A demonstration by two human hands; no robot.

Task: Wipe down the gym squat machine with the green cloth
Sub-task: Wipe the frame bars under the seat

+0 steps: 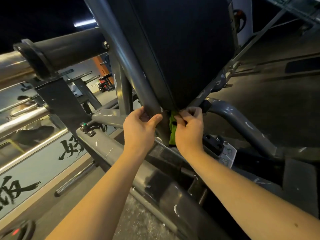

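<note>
Two hands met on the squat machine, at the bottom corner of its black back pad. Far left, the chrome weight bars stood well apart from both. The left hand was wrapped round the slanted grey frame tube, thumb on one side and fingers curled on the other, I'd guess to brace the person leaning in. Just right of it, the green cloth sat bunched in the gap under the pad's corner, seemingly to reach the seam where tube and pad meet. It showed as a narrow strip, long axis near vertical, upper end pointing up at the pad corner, lower end dangling beside the wrist. The right hand pinched it, fingers curled tight on the fabric.
</note>
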